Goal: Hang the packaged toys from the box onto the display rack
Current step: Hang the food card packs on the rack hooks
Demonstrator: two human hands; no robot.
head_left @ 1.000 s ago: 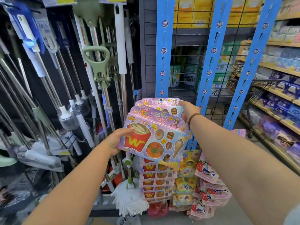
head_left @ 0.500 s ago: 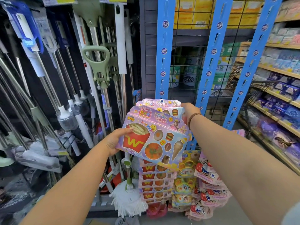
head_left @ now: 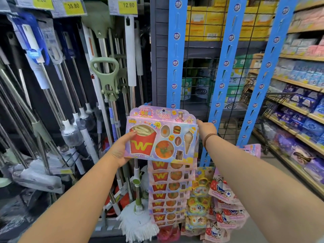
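At the foot of the leftmost blue hanging strip (head_left: pixel 175 50), between the mops (head_left: pixel 108 81) and the wire grid (head_left: pixel 198 67): toy pack (head_left: pixel 161 141) of play food, held upright and face-on, its header overlapping the strip's lower end. Left hand (head_left: pixel 121 149) gripping the pack's lower left edge, thumb (head_left: pixel 132 133) curled over the front beside the printed fries. Right hand (head_left: pixel 206 128) reaching in at the pack's right edge, fingers hidden behind the card; gripping or merely bracing, impossible to tell. Hang hole (head_left: pixel 163 110) centred in the header, uncovered, just beside the strip. Directly below, a column of identical hung packs (head_left: pixel 168 186) overlapping like tiles down the same strip. Further right, yellow packs (head_left: pixel 199 200) low on the middle strip (head_left: pixel 223 71). Source box out of view.

Step in hand, as judged: alignment of one pack with the strip, next above the topmost hung one; hanging not yet done. Lower part of this strip apparently filled, upper slots bare.

Next move, as judged: hole brought squarely over a free slot just above the column, card pushed on and let down until seated, right hand steadying the back. Left grip loosened only after seating. Risks: a skewed header missing the slot, or a nudge to the packs beneath.
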